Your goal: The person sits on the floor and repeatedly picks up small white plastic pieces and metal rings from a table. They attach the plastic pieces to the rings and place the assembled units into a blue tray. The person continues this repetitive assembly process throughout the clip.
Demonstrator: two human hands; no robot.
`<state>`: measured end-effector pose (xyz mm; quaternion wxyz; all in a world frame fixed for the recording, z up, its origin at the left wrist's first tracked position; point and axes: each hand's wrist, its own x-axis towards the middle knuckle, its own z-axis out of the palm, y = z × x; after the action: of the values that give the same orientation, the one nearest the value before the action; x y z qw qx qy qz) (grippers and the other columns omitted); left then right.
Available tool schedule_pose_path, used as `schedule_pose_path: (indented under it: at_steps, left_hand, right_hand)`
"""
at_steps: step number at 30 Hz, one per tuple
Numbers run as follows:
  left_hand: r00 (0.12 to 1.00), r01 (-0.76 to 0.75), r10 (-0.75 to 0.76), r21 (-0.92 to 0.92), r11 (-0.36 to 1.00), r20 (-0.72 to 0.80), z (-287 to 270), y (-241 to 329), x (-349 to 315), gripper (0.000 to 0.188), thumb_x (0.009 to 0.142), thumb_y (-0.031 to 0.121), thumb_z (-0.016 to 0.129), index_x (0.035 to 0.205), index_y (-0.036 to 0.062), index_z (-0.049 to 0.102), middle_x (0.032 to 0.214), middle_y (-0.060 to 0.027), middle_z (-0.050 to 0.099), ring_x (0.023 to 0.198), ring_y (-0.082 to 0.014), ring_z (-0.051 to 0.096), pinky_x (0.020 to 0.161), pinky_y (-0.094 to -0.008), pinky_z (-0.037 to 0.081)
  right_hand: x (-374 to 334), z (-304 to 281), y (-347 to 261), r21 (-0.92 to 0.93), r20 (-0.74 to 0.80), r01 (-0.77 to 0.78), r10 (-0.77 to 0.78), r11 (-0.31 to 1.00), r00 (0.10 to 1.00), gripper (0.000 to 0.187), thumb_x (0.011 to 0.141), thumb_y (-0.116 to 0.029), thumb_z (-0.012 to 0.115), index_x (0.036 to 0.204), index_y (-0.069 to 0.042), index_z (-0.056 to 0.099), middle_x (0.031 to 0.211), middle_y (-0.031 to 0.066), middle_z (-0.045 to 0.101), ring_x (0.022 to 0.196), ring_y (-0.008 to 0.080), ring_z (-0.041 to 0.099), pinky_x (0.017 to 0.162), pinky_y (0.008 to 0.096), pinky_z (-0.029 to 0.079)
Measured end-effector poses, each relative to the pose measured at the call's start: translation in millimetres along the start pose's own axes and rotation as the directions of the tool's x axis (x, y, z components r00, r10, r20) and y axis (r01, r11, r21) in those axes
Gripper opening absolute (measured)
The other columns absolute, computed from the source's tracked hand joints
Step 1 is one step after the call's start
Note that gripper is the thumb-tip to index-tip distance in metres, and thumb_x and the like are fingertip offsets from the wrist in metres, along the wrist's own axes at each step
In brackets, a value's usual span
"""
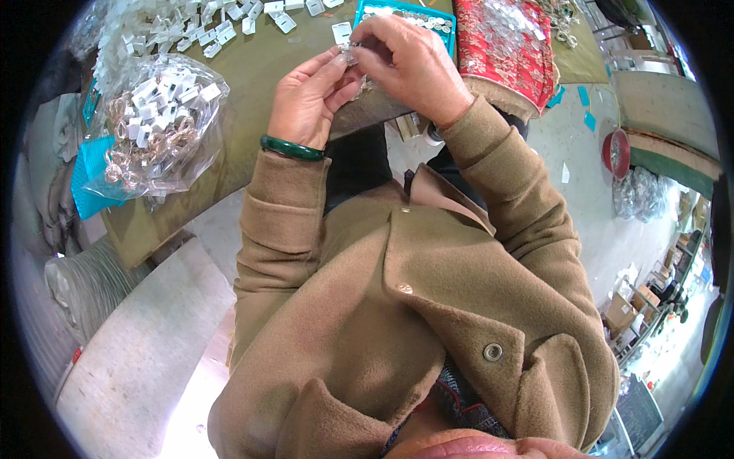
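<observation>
Open tabletop (248,96) separates left grip (304,99) from obstructing bag (195,141).

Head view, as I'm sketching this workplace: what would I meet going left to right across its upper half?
Clear plastic bag → left hand → right hand → red patterned cloth → red bowl.
</observation>
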<state>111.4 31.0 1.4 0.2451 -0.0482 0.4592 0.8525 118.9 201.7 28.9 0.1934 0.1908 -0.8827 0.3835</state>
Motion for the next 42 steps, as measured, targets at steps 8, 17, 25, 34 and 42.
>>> schedule_pose_path:
  at_steps: [8,17,25,34,42]
  left_hand:
    - [0.952,-0.218,0.299,0.539,0.814,-0.065,18,-3,-10,0.027,0.09,0.004,0.059,0.115,-0.0051,0.061,0.101,-0.0088,0.066,0.085,-0.0121,0.065,0.068,-0.0234,0.057]
    - [0.962,-0.161,0.24,0.437,0.885,-0.132,22,-2,-11,0.027,0.089,0.006,0.061,0.113,-0.0069,0.061,0.099,-0.0113,0.067,0.082,-0.0146,0.067,0.068,-0.0231,0.057]
    - [0.994,-0.039,0.06,0.215,0.976,-0.092,19,1,-18,0.028,0.092,0.007,0.059,0.116,-0.0068,0.058,0.1,-0.0108,0.067,0.087,-0.0156,0.067,0.073,-0.0237,0.057]
    - [0.997,-0.018,0.032,0.197,0.98,-0.069,9,-3,-22,0.022,0.092,0.008,0.059,0.111,-0.0034,0.061,0.101,-0.0092,0.066,0.086,-0.0135,0.066,0.073,-0.0231,0.056]
    - [0.994,0.024,-0.014,0.089,0.996,-0.105,1,2,-10,0.02,0.094,0.014,0.058,0.104,-0.0019,0.062,0.092,-0.0095,0.068,0.08,-0.0118,0.066,0.07,-0.0227,0.057]
  right_hand:
    - [-12,1,4,-0.086,0.049,0.055,-0.051,0.995,0.997,0.015,0.081,-0.018,0.064,0.088,-0.005,0.059,0.077,0.0128,0.06,0.07,0.0319,0.063,0.061,0.039,0.051]
    - [-16,9,2,-0.14,-0.128,0.041,-0.059,0.989,0.99,0.014,0.082,-0.018,0.064,0.087,-0.005,0.06,0.078,0.0116,0.062,0.069,0.0291,0.064,0.06,0.037,0.052]
    - [-20,-2,-6,-0.058,-0.164,0.044,-0.053,0.997,0.985,0.012,0.081,-0.013,0.067,0.088,-0.005,0.062,0.079,0.0104,0.061,0.071,0.0277,0.063,0.063,0.0349,0.051]
    - [-36,9,-7,0.024,-0.159,0.1,-0.095,0.995,0.983,0.007,0.078,-0.009,0.066,0.085,-0.007,0.065,0.078,0.0099,0.06,0.07,0.0289,0.063,0.06,0.0372,0.051]
    - [-13,-1,17,0.104,-0.142,-0.297,0.31,0.949,0.94,0.016,0.089,-0.016,0.062,0.098,-0.004,0.069,0.081,0.012,0.067,0.066,0.0147,0.067,0.058,0.0265,0.051]
